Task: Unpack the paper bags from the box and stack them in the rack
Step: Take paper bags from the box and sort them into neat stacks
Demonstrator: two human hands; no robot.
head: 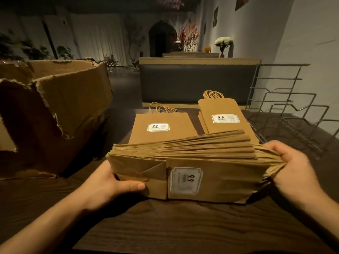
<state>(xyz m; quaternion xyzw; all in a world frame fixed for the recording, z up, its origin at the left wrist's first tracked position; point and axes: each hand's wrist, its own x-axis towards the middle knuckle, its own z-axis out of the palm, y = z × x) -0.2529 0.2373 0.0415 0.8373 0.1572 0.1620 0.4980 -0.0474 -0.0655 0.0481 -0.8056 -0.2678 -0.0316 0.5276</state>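
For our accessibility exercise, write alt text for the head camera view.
Two hands, left hand and right hand, grip a thick bundle of paper bags over a dark table. Behind lie two bag piles, a torn box left, a wire rack right.

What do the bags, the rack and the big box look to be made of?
Bundle of bags: brown kraft paper, matte, with folded creases and a white printed label. Rack: thin bent metal wire, dull grey. Box: corrugated cardboard, going by its ragged torn edges. Table: dark wood grain, possibly veneer.
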